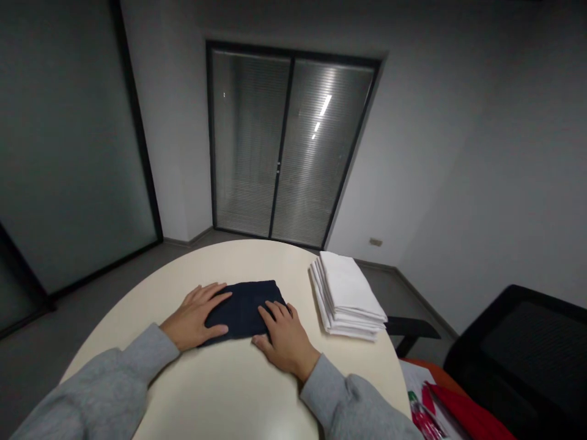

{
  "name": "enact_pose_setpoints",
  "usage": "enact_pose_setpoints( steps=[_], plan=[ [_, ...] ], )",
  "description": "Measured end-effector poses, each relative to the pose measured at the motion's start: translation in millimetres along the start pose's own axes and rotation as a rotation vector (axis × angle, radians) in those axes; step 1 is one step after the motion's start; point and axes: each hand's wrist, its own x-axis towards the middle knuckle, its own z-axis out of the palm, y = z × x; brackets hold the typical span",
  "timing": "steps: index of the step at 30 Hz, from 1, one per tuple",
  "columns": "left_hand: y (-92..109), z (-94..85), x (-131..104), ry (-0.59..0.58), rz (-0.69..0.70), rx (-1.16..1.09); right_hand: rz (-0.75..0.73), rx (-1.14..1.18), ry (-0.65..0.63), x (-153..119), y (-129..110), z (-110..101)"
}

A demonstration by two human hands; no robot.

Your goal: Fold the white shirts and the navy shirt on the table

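Note:
A dark navy folded cloth (245, 308) lies flat on the round cream table (220, 391). My left hand (199, 315) rests on its left end, thumb and fingers apart. On the right end lies my right hand (282, 336), with its fingertips on the fabric and the thumb by the near edge. Neither hand grips the cloth; both press on it from above. The left edge of the cloth is partly hidden under my left hand. To the right of my right hand stands a stack of folded white cloths (351, 293).
A black mesh chair (527, 348) stands at the right, its armrest (413, 327) close to the table edge. On its seat lie a red cloth (463, 409), papers and a red bottle-like item (424, 418). Glass doors (293, 146) are in the wall beyond.

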Motion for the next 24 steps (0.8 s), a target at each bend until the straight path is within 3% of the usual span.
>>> enact_pose_setpoints(
  steps=[2,5,9,14,17,21,24],
  plan=[
    [4.6,5.1,-5.6,-0.085,0.084,0.001,-0.015,-0.025,0.007,-2.3,-0.4,-2.7],
    [19.4,9.3,-12.5,-0.111,0.140,0.004,-0.046,-0.054,-0.012,-6.7,-1.8,-11.3],
    [31.1,6.5,-11.5,-0.024,0.191,0.020,-0.082,-0.080,-0.049,-11.0,-0.1,-17.7],
    [35.9,-2.7,-10.2,0.055,0.177,0.049,-0.089,-0.041,0.009,-17.2,1.7,-16.7],
    [42.7,-24.6,-19.3,0.100,0.162,0.038,-0.108,0.079,0.113,-27.5,-5.2,-28.2],
    [53.4,-72.6,-25.8,0.146,0.147,-0.017,0.005,0.491,0.286,-32.5,-15.0,-60.2],
    [56.3,-96.3,-5.8,0.107,0.104,0.015,0.151,0.592,0.253,-14.8,-8.3,-70.6]
  ],
)
